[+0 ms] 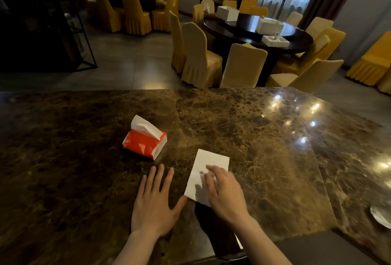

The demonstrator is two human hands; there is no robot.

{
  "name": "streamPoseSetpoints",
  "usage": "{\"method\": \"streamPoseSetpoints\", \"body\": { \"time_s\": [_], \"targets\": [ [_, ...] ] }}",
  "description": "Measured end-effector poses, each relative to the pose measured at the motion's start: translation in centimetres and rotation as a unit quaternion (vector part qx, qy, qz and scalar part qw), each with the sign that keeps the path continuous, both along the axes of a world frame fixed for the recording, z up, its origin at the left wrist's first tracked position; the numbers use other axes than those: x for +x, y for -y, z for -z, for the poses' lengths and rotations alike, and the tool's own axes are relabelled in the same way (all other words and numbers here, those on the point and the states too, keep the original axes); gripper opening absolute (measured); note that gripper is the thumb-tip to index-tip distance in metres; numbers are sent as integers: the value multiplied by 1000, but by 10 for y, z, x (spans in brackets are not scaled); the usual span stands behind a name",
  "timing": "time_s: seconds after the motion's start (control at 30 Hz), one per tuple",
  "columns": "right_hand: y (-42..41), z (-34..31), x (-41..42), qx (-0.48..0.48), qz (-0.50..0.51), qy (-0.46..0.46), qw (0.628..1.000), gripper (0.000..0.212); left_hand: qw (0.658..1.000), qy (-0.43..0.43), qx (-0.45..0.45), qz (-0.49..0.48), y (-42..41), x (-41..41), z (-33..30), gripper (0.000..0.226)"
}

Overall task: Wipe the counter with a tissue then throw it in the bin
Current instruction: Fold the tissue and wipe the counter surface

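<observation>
Just right of the red tissue pack (145, 145), a folded tissue (208, 171) lay flat on the desk (264, 137). Right hand (225, 195) pressed open fingers onto it, apparently for wiping; left hand (153, 203) rested spread beside it, probably bracing. No bin showed.

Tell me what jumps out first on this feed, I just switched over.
The red tissue pack stands out first, sitting on the dark marble counter with a white sheet poking from its top. Just nearer the camera, a flat white tissue lies under the right hand, while the left hand rests flat on the counter beside it, its thumb at the tissue's corner. Beyond the counter is a dining room of round dark tables and yellow-covered chairs.
</observation>
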State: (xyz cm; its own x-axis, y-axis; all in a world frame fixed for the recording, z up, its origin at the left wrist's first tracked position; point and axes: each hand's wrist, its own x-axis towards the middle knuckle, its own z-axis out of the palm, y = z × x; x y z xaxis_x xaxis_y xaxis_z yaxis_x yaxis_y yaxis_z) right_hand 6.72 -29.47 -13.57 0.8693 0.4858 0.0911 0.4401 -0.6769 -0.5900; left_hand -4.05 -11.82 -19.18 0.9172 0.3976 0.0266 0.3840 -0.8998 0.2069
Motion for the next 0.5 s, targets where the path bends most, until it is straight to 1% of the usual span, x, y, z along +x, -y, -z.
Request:
{"method": "streamPoseSetpoints", "body": {
  "time_s": [0.07,0.13,0.2,0.3,0.4,0.5],
  "targets": [
    [2,4,6,-77,-37,30,996,50,1000,1,2,0,1,0,1,94],
    [2,14,6,-154,-99,48,982,54,1000,-3,3,-1,0,0,1,94],
    [4,27,0,-196,-127,70,970,55,1000,-7,8,0,-1,0,1,92],
    [6,36,-10,-219,-117,88,965,56,1000,-16,13,4,0,-1,0,91],
    [6,37,-17,-227,-134,96,960,59,999,-25,20,3,0,-2,-1,91],
    [14,34,-10,-226,-128,85,962,58,1000,-18,10,0,0,-1,-1,89]
  ]
}}
